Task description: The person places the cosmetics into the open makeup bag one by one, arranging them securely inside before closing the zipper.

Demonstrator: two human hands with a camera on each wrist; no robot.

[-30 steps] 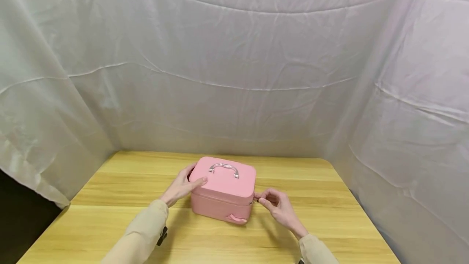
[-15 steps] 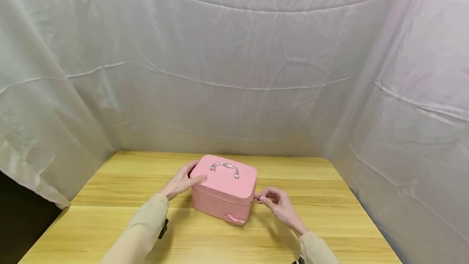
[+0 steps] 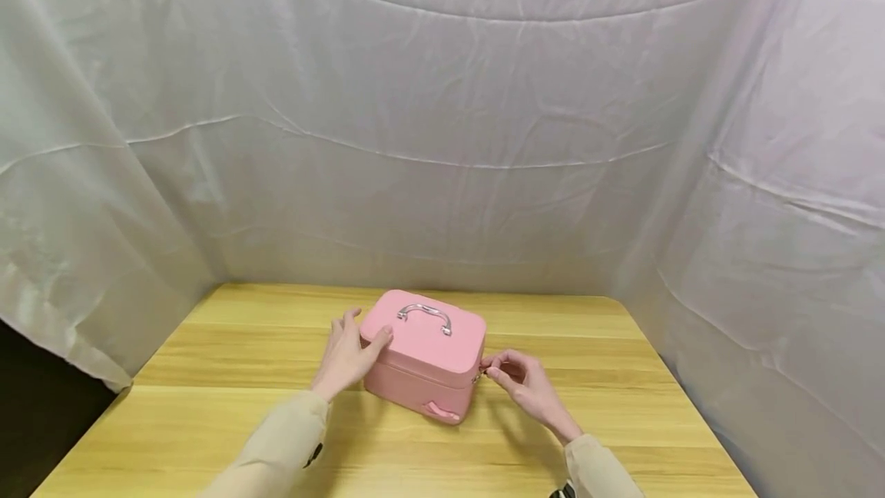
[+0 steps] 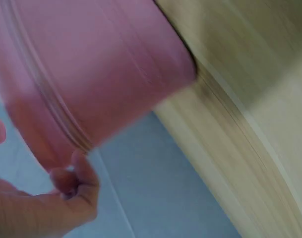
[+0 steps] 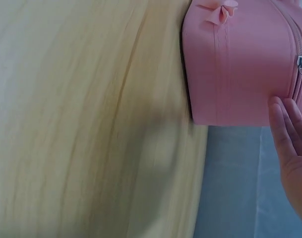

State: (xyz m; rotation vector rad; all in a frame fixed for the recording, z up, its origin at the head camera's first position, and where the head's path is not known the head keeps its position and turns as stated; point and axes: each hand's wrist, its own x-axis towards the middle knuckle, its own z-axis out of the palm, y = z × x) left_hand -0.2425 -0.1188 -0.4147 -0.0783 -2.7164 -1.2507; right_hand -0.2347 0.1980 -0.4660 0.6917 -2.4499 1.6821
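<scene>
A pink vanity case with a silver handle on its lid stands shut on the wooden table. A zipper runs around it below the lid. My left hand is at the case's left side, thumb at the lid's edge and the other fingers spread away from it. In the left wrist view, bent fingertips show by the case's corner. At the right side, my right hand pinches the zipper pull, mostly covered by the fingers. The right wrist view shows the metal zipper slider just above the fingertips.
The wooden table extends around the case on all sides. Pale grey cloth hangs behind it and along both sides. A pink bow sits low on the case's front. A dark area lies beyond the table's left edge.
My left hand's fingers have come off the case's left side and spread, and its wrist has shifted right. The case has turned slightly. My right hand has hardly moved.
</scene>
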